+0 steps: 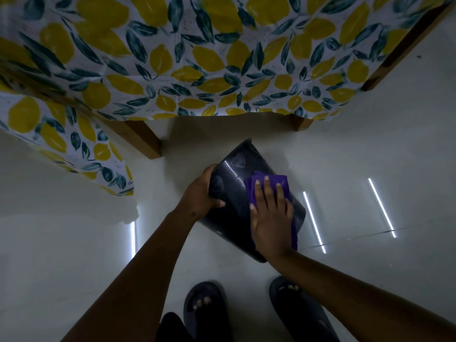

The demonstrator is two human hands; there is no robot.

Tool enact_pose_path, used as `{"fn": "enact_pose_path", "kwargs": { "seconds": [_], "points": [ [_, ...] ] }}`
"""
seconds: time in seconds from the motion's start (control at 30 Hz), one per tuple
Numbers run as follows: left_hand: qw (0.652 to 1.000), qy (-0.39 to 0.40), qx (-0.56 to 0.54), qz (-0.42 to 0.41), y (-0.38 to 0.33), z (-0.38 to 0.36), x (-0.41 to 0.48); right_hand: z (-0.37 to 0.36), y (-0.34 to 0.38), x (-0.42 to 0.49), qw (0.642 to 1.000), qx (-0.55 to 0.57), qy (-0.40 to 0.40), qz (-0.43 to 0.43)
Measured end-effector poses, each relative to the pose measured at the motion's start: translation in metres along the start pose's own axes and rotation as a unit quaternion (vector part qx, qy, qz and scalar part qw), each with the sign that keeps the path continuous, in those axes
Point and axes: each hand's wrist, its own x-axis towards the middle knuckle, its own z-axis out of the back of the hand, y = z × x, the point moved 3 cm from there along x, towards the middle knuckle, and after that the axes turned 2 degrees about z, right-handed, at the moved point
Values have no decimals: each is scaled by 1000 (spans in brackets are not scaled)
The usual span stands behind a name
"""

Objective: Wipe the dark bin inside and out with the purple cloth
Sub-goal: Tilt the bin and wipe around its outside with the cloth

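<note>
Two hands work the dark bin (pixel 234 183) tipped on the glossy floor (pixel 370 149): left hand (pixel 201 193) fingers grip its side, right hand (pixel 270 213) fingers lie flat on the purple cloth (pixel 267 178), so hard pressure could likely slide it.

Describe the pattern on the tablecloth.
Yellow lemons with dark teal leaves on a white ground cover the tablecloth; the head view shows it.

The pale floor (pixel 357 149) lies open to the right of the bin (pixel 232 174) and to its left, giving both hands free passage there. Just beyond the bin, a wooden table leg (pixel 145 139) and the hanging lemon-print cloth (pixel 172 65) close off the far side. A second leg (pixel 299 123) stands further right. Near the person, two sandalled feet (pixel 207 307) crowd the floor below the bin.
</note>
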Motion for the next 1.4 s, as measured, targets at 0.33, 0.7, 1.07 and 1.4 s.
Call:
{"fn": "enact_pose_path", "kwargs": {
  "seconds": [0.33,0.7,1.07,1.4],
  "points": [
    [999,3,-46,-2,6,0,-11,15,4,67,996,86,-10,-15],
    [996,39,-60,49,13,13,-5,3,-20,1,995,76,-43,-46],
    [993,-98,48,36,0,2,7,11,13,72,988,149,10,44],
    [994,-84,46,44,6,6,2,-2,7,9,998,49,6,35]
  ]
}}
